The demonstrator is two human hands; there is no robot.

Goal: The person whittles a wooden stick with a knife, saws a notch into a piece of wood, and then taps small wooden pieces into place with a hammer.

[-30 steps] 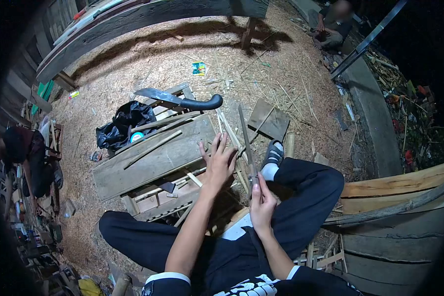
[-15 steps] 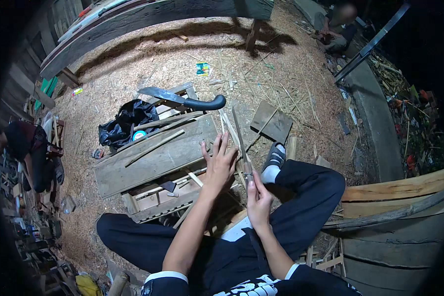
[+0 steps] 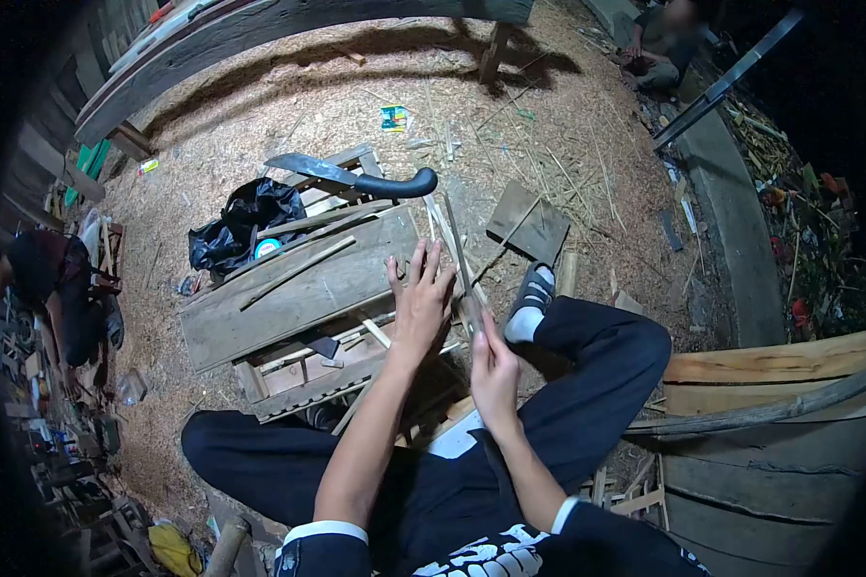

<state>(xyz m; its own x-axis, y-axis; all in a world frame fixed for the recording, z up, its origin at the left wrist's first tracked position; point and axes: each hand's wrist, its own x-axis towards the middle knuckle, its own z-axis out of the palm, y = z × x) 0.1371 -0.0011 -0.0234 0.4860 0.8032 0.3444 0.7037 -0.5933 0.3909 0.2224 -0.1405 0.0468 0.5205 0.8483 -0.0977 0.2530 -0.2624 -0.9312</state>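
My left hand [image 3: 421,308] lies with its fingers spread at the right end of a wide wooden plank [image 3: 293,293]. Its fingertips are beside pale, thin wood strips [image 3: 432,217]. Closed around the handle end of a long, narrow-bladed metal tool [image 3: 459,252] is my right hand [image 3: 496,370]. The blade points away from me, along the strips and just right of my left fingers. Most of its handle is hidden by my grip. Beyond the plank lies a big knife [image 3: 356,180] with a black curved handle.
A black plastic bag [image 3: 245,226] sits left of the plank. A square board [image 3: 529,221] lies on the shaving-covered ground near my sandalled foot [image 3: 531,303]. A long bench [image 3: 298,43] stands ahead. One person [image 3: 659,48] sits far right, another [image 3: 63,298] crouches left. Planks [image 3: 770,433] stand at right.
My right hand has moved a little forward and left, covering more of the tool's handle. My left hand stays spread at the strips. The whole view has shifted slightly.
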